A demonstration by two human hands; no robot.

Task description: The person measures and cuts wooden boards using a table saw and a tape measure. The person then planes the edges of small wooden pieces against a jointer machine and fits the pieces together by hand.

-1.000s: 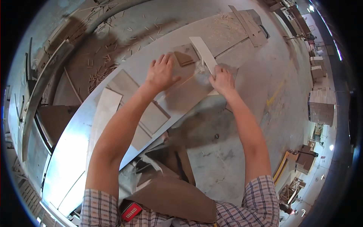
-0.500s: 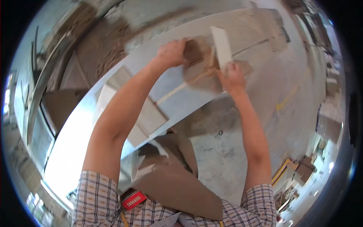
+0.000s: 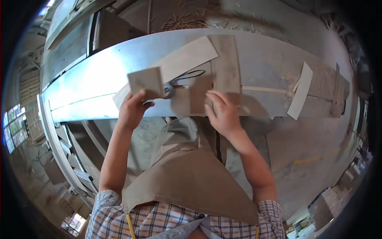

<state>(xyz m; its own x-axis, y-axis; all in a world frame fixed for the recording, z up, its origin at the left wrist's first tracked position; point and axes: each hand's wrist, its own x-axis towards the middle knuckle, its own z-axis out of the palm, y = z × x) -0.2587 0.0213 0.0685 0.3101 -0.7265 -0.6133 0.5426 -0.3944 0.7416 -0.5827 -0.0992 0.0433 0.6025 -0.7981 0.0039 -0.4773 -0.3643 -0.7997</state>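
Note:
My left hand [image 3: 134, 108] grips a small square wooden board [image 3: 147, 79] by its lower edge, thumb in front, above the long metal-topped table [image 3: 262, 55]. Right beside that board is a grey round thing [image 3: 168, 91] with a black cord loop [image 3: 193, 74]; its kind is unclear. My right hand [image 3: 223, 113] is open, thumb and fingers apart, over the near end of a wide brown board [image 3: 227, 63]. Its fingertips are close to a darker brown patch [image 3: 201, 95], perhaps a board or a shadow; I cannot tell whether they touch.
A long pale board [image 3: 191, 57] lies slantwise under the cord. On the table's right part are a narrow pale strip [image 3: 300, 91], sawdust and a brown strip [image 3: 338, 89]. Wood offcuts [image 3: 185, 22] litter the floor beyond. A metal frame [image 3: 65, 139] stands at the left.
My view and both hands have turned left along the table. The small board came along in my left hand. My right hand has left the pale strip, which now lies at the right.

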